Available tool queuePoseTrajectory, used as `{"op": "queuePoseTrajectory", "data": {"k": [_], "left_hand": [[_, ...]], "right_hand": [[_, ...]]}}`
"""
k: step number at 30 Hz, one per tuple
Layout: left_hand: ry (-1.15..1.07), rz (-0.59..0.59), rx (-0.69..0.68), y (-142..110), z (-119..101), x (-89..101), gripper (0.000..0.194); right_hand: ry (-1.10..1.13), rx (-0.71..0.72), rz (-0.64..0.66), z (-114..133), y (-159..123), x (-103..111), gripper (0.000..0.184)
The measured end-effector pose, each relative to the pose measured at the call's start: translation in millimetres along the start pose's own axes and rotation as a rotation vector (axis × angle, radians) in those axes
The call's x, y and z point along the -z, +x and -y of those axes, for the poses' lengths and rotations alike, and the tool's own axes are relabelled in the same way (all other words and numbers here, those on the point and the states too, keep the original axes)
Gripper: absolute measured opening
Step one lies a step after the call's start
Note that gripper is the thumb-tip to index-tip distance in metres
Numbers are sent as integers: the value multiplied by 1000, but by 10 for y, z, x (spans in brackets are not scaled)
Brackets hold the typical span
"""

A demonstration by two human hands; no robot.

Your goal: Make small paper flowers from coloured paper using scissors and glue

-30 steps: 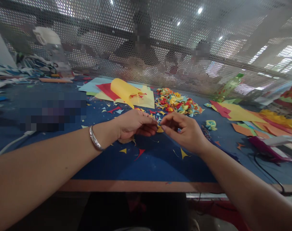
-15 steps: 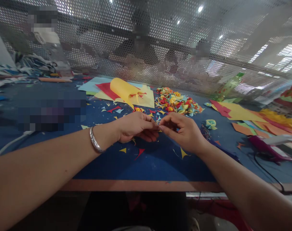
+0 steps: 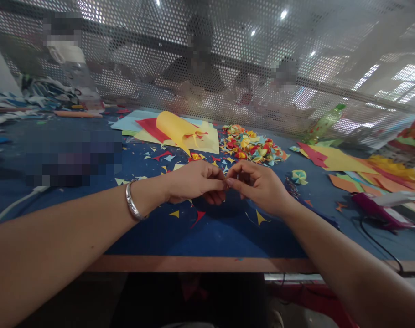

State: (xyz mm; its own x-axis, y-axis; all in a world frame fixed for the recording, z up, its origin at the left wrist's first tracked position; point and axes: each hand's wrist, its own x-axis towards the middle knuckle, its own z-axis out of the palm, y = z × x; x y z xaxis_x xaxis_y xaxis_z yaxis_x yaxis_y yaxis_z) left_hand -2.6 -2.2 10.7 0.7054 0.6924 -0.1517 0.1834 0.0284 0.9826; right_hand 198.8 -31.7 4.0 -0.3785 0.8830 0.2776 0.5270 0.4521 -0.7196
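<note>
perforated metal screen (image 3: 142,59) behind blue-topped table (image 3: 153,237)

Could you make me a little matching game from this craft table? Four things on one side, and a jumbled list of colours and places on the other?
1. Bracelet
2. Heap
3. Green bottle
4. Curled sheet

A. Yellow, lying on flat sheets
B. Silver, around the left wrist
C. Close to the mesh, right of the small paper pieces
D. Many colours, just beyond the right hand

Pairs: 1-B, 2-D, 3-C, 4-A
</note>
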Motion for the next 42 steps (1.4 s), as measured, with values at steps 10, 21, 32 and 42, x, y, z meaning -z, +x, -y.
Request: {"op": "queuePoseTrajectory", "data": {"k": [10, 21, 32, 42], "left_hand": [[99, 28, -38, 13, 20, 42, 15], [205, 2, -40, 13, 14, 50, 12], [226, -7, -50, 14, 10, 58, 9], [261, -55, -22, 13, 28, 40, 12]], "right_hand": [[72, -47, 30, -32, 18, 3, 28], [72, -77, 88, -48, 24, 4, 24], [76, -94, 93, -29, 21, 14, 21], [46, -97, 76, -32, 31, 10, 22]]}}
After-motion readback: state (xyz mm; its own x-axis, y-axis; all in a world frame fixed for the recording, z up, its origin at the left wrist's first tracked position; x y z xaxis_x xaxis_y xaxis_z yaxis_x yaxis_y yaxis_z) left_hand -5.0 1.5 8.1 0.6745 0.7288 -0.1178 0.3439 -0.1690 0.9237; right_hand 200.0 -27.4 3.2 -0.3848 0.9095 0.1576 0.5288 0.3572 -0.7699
